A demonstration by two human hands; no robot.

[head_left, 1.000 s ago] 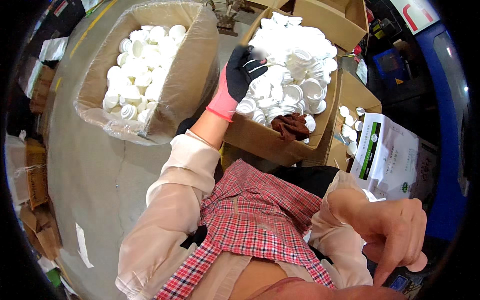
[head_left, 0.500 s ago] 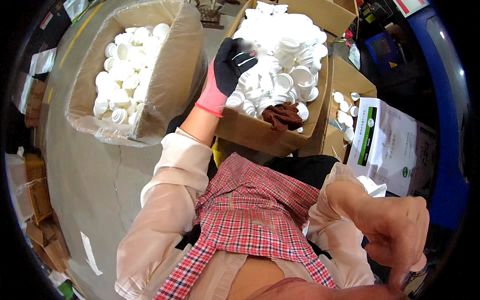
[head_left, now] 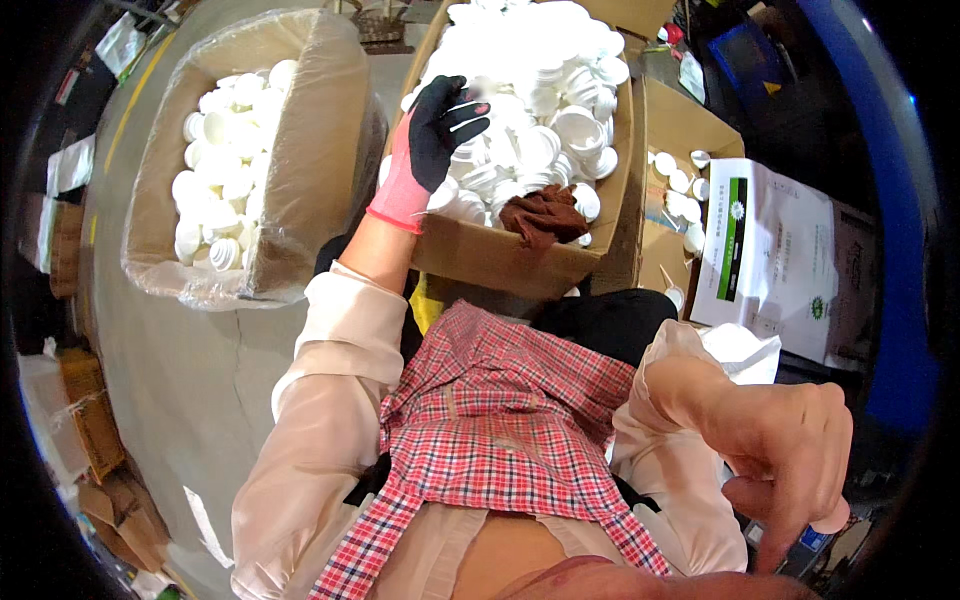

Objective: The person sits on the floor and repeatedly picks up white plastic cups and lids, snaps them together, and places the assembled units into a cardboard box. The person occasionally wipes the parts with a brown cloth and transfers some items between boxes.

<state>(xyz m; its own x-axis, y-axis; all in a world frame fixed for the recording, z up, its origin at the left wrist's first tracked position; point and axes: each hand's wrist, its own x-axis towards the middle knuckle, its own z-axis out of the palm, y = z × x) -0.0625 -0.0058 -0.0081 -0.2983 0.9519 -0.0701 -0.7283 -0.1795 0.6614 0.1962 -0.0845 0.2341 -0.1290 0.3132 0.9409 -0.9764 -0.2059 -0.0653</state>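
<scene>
My left hand [head_left: 437, 135], in a black-and-pink glove, rests over the left part of a big cardboard box [head_left: 560, 268] heaped with white plastic caps [head_left: 540, 147]. Its fingers are loosely bent and apart, and no cap shows clearly in them; a blurred patch lies by the fingertips. At the box's near edge a crumpled brown cloth [head_left: 545, 215] lies on the caps. My bare right hand [head_left: 795, 450] is raised close at the lower right, away from the boxes. Its fingers are curled in, one points downward, and nothing shows in them.
On the left stands a plastic-lined carton [head_left: 320, 150] holding more white caps [head_left: 235, 165]. To the right, a smaller cardboard box [head_left: 690, 140] contains several white pieces, with a white-and-green carton [head_left: 775, 250] beside it. A red checked apron [head_left: 500, 400] covers my lap.
The view has shifted slightly, so the boxes sit farther left. My left hand has moved a little with them, still over the caps. My right hand keeps its curled pose.
</scene>
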